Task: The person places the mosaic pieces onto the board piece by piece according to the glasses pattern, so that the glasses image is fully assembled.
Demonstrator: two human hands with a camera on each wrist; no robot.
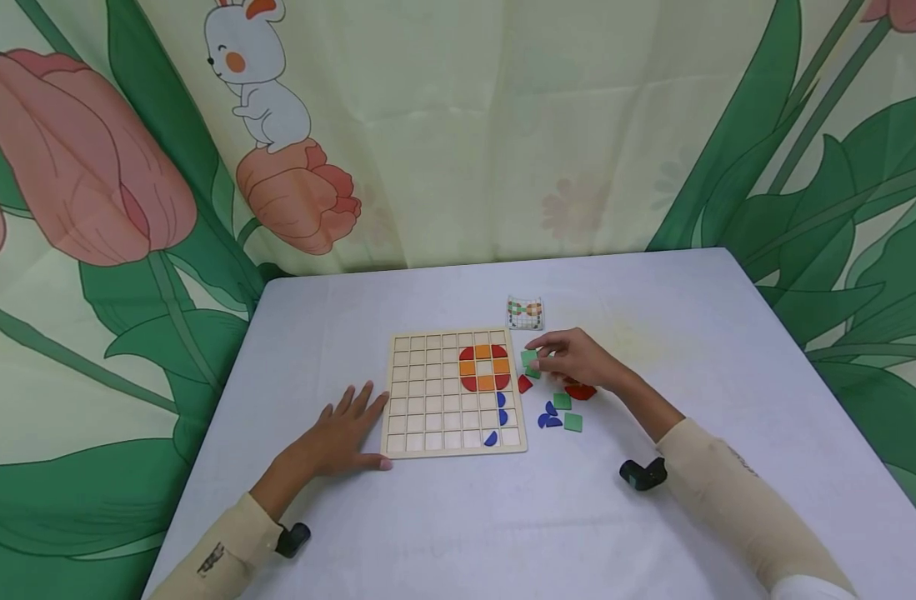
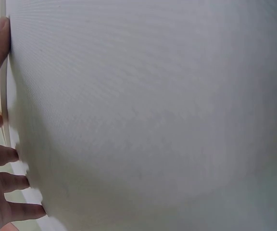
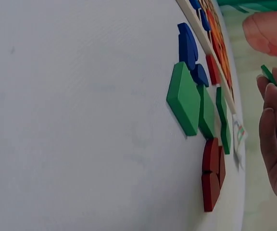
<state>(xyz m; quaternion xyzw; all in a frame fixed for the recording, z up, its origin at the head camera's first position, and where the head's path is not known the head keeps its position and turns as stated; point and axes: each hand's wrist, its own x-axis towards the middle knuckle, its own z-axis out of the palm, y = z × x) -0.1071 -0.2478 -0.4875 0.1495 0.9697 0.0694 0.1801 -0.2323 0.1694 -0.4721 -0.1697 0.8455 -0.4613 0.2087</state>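
My left hand [image 1: 341,437] lies flat with fingers spread, its fingertips and thumb tip against the left edge of a wooden grid board [image 1: 420,454]. Raised over the right side of the board, my right hand [image 1: 578,358] pinches a green square tile [image 3: 268,74] between thumb and fingers. On the board, orange squares [image 1: 485,382] and red rounded pieces [image 1: 468,383] form a ring around one bare cell. Blue half-round pieces [image 1: 491,438] sit in cells below it. In the left wrist view, the left hand's fingers [image 2: 13,182] touch the white surface.
Beside the board lie loose green tiles [image 1: 573,422], blue pieces [image 1: 553,422], a red piece [image 1: 525,384] and more red pieces [image 1: 581,392] under the right wrist. A small pattern card [image 1: 525,313] is behind the board. White cloth [image 1: 442,525] covers the table.
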